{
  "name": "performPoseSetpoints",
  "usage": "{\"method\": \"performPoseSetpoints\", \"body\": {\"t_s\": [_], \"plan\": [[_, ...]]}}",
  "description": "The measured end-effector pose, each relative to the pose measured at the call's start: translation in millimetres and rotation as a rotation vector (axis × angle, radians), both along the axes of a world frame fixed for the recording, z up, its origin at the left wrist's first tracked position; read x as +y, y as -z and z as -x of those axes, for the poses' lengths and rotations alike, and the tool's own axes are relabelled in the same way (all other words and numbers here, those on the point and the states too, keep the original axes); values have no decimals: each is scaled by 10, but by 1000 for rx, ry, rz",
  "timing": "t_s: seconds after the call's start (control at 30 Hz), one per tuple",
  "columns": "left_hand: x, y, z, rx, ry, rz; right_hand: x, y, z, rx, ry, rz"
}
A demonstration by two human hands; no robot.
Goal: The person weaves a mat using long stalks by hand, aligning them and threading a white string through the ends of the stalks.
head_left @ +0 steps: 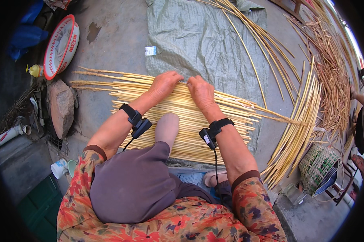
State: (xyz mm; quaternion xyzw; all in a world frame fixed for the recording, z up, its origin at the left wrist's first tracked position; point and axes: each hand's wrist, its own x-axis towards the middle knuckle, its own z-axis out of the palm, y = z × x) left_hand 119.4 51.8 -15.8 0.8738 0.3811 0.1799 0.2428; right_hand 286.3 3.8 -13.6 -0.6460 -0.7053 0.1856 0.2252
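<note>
A mat of pale yellow stalks (198, 135), laid side by side, spreads in front of me, and one of my feet (167, 128) rests on it. Along its far edge, my left hand (166, 84) is closed in a pinch, knuckles up. Close by on its right, my right hand (202, 92) pinches as well. A bit of thin pale cord shows between the two sets of fingertips; most of it is hidden by the fingers. A loose loop of white cord (240, 101) lies on the stalks to the right. Some far stalks end in feathery tips.
A grey-green tarp (206, 40) lies beneath and beyond the mat. More long stalks (295, 129) are piled at right, beside a heap of brown stalks (329, 72) and a woven basket (319, 167). At left are a red-rimmed basin (72, 44) and a large stone (61, 107).
</note>
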Motion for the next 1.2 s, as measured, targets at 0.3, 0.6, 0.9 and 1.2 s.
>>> {"method": "performPoseSetpoints", "body": {"t_s": [0.3,0.6,0.9,1.2], "plan": [[-139,-84,102,82,108,-22,7,11,5,-13,-2,39],[-189,-16,171,75,108,-64,27,-51,57,32,15,104],[-245,-15,185,50,107,-61,20,-74,37,29,26,163],[-276,-34,179,-2,93,-52,-12,-91,38,80,52,133]]}}
